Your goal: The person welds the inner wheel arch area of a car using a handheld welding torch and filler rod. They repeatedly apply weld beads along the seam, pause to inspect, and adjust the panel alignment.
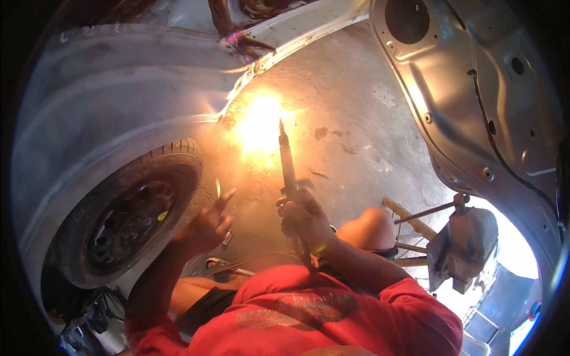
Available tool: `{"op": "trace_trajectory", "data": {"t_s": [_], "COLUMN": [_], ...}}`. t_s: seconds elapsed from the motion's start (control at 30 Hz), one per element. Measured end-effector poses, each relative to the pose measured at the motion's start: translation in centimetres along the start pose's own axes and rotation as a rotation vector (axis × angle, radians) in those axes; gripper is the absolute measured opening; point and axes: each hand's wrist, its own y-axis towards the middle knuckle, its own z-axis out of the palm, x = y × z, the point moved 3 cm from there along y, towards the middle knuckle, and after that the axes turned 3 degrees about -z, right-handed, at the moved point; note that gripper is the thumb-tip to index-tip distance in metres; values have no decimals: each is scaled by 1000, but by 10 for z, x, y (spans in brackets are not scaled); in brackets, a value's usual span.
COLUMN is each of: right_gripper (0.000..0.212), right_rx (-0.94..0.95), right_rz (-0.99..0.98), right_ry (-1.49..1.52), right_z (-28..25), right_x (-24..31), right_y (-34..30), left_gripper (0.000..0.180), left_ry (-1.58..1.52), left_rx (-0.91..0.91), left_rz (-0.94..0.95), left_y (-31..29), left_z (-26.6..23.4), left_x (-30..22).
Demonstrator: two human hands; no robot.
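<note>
My right hand (pixel 306 218) is wrapped round the handle of a gas torch (pixel 287 160), which points up and away from me. At its tip burns a bright flame (pixel 259 123), close to the lower edge of the grey car body (pixel 148 89). The glare hides the exact spot that the flame meets. My left hand (pixel 208 228) is raised beside the wheel (pixel 133 216), index finger stretched out and the others loosely bent, with nothing visible in it. A thin pale strip (pixel 218 188) shows just beyond its fingertip; I cannot tell whether they touch.
At the right hangs a bare metal car door (pixel 469 89). Below it stand a wooden frame (pixel 412 219) and a dark, boxy metal part (pixel 466 246). A hose (pixel 252 258) crosses near my legs. Small scraps (pixel 320 133) lie on the rough floor (pixel 356 95).
</note>
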Motion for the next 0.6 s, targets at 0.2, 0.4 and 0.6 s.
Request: {"op": "trace_trajectory", "data": {"t_s": [0.2,0.4,0.6], "right_gripper": [5,6,5], "right_rx": [8,33,-48], "right_rz": [-39,-47,-101], "right_ry": [138,188,222], "right_z": [-4,-6,12], "right_x": [7,9,30], "right_y": [9,16,18], "left_gripper": [91,51,51], "left_ry": [-225,-102,48], "left_rx": [142,-31,28], "left_rz": [-709,-863,-568], "left_y": [-99,-140,-106], "left_z": [14,24,-6], "left_x": [-1,-2,-54]}}
